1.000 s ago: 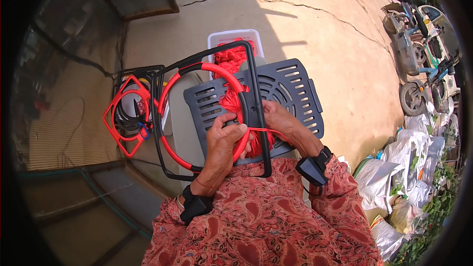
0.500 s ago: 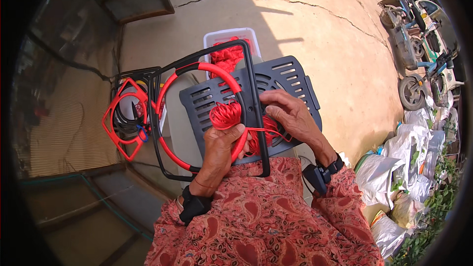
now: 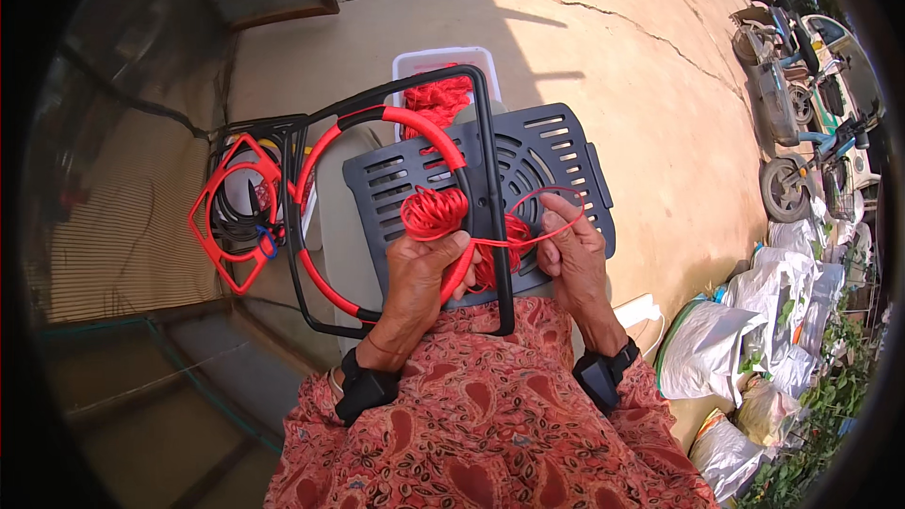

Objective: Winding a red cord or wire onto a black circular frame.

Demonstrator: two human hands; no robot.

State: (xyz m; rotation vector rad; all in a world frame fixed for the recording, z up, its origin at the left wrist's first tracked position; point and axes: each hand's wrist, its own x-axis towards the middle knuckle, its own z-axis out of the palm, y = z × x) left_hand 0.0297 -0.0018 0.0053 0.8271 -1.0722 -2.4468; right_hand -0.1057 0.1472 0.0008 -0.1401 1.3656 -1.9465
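A black tubular frame [image 3: 485, 123] leans over my lap with a ring [image 3: 429, 132] inside it, mostly wrapped in red. My left hand [image 3: 412, 273] is closed at the ring's lower right, gripping red cord against it. A small red coil of cord [image 3: 434, 213] sticks up above that thumb. From there a red strand crosses the frame's right bar to my right hand [image 3: 577, 259], which pinches it with bent fingers and a loop arching above. Looser red cord [image 3: 511, 240] lies behind the bar, on a dark slotted plastic panel [image 3: 556, 155]. Some left fingers are hidden behind the ring.
A white bin [image 3: 481, 60] of red cord stands beyond the panel. To the left are a red angular frame [image 3: 201, 217] and black frames [image 3: 255, 123] beside a wall. White sacks [image 3: 702, 339], plants and parked two-wheelers [image 3: 787, 179] line the right side.
My right hand has come down from the panel and turned upright, drawing the red strand into a raised loop. My left hand keeps its grip at the ring.
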